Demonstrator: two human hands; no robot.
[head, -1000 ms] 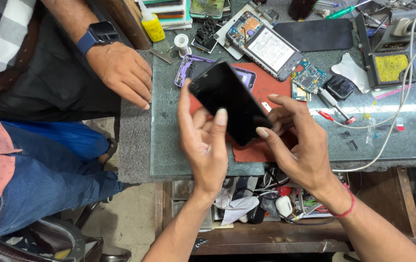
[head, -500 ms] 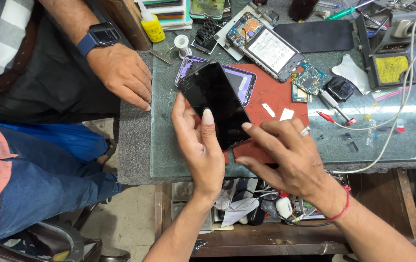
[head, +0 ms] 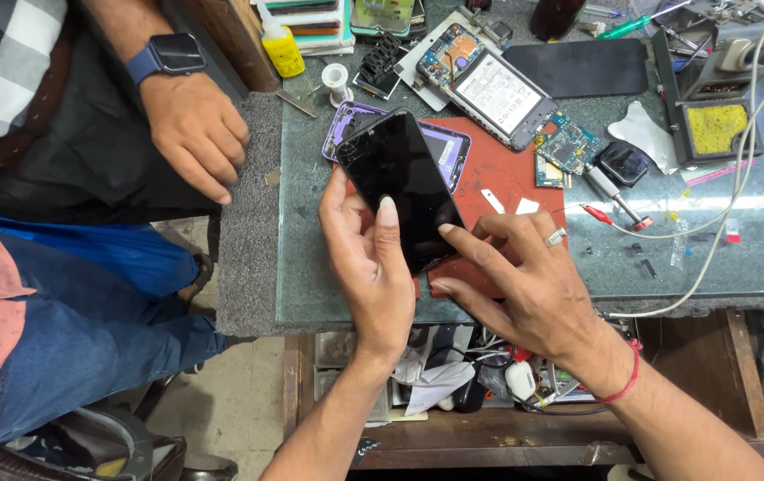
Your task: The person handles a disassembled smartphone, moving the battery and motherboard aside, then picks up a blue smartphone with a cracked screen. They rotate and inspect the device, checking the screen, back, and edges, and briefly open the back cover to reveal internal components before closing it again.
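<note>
My left hand [head: 366, 258] holds a black phone screen panel [head: 402, 183] from below, thumb pressed on its glass. The panel tilts over a red work mat [head: 506, 183]. My right hand [head: 524, 281] is spread beside it, index fingertip touching the panel's lower right edge; a ring sits on one finger and a red thread on the wrist. Behind the panel lies a purple phone frame [head: 449, 147]. An opened phone showing its battery [head: 493, 89] rests further back.
Another person's hand with a blue-strapped watch [head: 195, 134] rests at the bench's left edge. A circuit board [head: 564, 147], screwdriver [head: 613, 196], yellow glue bottle [head: 279, 44], yellow sponge tray [head: 711, 125] and white cable [head: 729, 205] litter the green bench. An open drawer of clutter [head: 480, 379] is below.
The screen panel has moved left and further back, over the purple frame. My right hand has let go of its side and now only touches the lower edge with a fingertip.
</note>
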